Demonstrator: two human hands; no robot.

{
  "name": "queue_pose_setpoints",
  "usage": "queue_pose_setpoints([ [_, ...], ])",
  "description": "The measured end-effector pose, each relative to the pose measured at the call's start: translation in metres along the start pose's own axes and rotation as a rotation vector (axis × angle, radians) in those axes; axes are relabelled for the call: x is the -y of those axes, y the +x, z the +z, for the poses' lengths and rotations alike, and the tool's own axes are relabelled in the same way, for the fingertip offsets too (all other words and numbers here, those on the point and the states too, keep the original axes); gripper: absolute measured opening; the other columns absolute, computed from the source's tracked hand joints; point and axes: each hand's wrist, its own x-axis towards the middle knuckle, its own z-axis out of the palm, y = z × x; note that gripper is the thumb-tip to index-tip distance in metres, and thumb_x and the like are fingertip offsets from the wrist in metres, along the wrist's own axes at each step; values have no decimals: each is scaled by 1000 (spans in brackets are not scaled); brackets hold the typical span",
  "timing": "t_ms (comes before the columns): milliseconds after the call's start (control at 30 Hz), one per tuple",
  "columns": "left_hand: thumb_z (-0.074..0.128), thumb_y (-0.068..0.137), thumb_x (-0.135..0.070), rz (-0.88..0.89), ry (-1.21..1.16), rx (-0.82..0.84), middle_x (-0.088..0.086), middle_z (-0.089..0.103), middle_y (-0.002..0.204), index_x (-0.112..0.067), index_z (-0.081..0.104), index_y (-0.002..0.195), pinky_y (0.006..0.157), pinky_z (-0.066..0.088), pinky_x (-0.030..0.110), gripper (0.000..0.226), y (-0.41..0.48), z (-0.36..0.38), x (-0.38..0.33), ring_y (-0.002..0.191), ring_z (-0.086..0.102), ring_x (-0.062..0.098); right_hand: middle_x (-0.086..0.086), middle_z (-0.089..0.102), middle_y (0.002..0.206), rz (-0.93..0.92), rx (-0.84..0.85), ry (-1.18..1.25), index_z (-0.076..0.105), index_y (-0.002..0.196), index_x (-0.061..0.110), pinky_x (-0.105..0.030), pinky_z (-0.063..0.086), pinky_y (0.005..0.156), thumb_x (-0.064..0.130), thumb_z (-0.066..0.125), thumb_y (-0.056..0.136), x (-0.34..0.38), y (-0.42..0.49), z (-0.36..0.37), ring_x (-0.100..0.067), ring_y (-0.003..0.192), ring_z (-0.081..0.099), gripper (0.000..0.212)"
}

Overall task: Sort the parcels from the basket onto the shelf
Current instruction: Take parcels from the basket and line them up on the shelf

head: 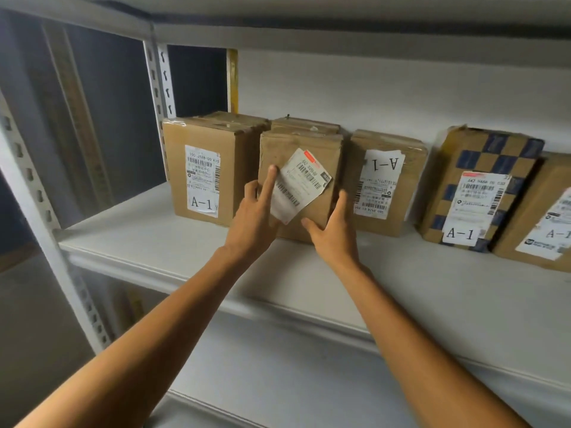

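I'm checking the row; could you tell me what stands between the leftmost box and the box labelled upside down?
In the head view, a box with a crooked label stands there.

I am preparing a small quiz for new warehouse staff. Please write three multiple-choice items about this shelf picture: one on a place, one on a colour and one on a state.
1. Where is the tilted-label parcel, which the left hand and the right hand touch?
A. on the floor
B. on the shelf, between the leftmost parcel and the third parcel
C. inside a basket

2. Which colour are the squares on the chequered parcel?
A. red
B. green
C. blue

3. How does the "A-1" mark stand on the third parcel?
A. upright
B. upside down
C. torn off

Answers:
1 B: it stands on the shelf board with a parcel on each side.
2 C: dark blue squares alternate with brown cardboard.
3 B: its letters read inverted.
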Motion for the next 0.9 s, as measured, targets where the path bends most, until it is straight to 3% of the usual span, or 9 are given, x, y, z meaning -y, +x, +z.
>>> queue_pose_setpoints([
  [133, 67, 81, -6, 10, -64, 17, 18, 26, 144, -19, 11, 153, 95, 48, 49, 92, 1, -6, 4, 122, 42, 37, -5, 49, 141, 60, -24, -7, 21, 145, 21, -40, 47, 94, 24, 75, 81, 7, 0, 0, -32, 116, 55, 84],
  [267, 68, 79, -2, 117, -106, -16, 19, 17, 150, -14, 36, 144, 105, 40, 45, 73, -5, -15, 8, 131, 31, 37, -4, 53, 135, 98, -23, 11, 33, 140, 18, -42, 45, 99, 24, 74, 82, 11, -5, -9, -25, 120, 52, 71],
  [367, 67, 79, -3, 201, -103, 0, 17, 22, 150, -14, 50, 133, 103, 39, 43, 58, -13, -20, 7, 133, 26, 36, -3, 54, 136, 93, 49, 11, 39, 140, 20, -43, 44, 101, 26, 72, 83, 11, -17, -21, -23, 121, 53, 65],
  [467, 64, 83, -7, 396, 28, 68, 14, 34, 148, -17, 56, 128, 106, 34, 48, 48, -19, -22, 0, 136, 29, 35, 0, 46, 144, 64, 114, -85, 45, 139, 22, -33, 38, 104, 30, 69, 86, 12, -29, -38, -19, 130, 44, 59],
  [567, 59, 88, -18, 512, 77, 238, 4, 43, 145, -25, 50, 134, 108, 31, 43, 48, -18, -19, -23, 134, 35, 27, -2, 37, 151, 22, 130, -210, 49, 139, 20, -36, 29, 114, 34, 65, 89, 12, -42, -67, -21, 140, 32, 55],
  [733, 58, 91, -25, 510, -37, 502, 2, 33, 152, -31, 33, 146, 112, 29, 46, 61, -18, 1, -88, 137, 31, 29, -1, 26, 157, 103, 133, -356, 36, 147, 29, -41, 24, 116, 51, 66, 84, 1, -80, -142, -24, 143, 23, 73],
  [900, 56, 92, -31, 602, -31, 614, 1, 28, 155, -33, 24, 148, 114, 22, 48, 65, -31, 33, -189, 141, 25, 29, 1, 34, 152, 227, 54, -387, 35, 146, 28, -44, 33, 112, 55, 70, 78, -25, -137, -247, -24, 138, 32, 81],
])
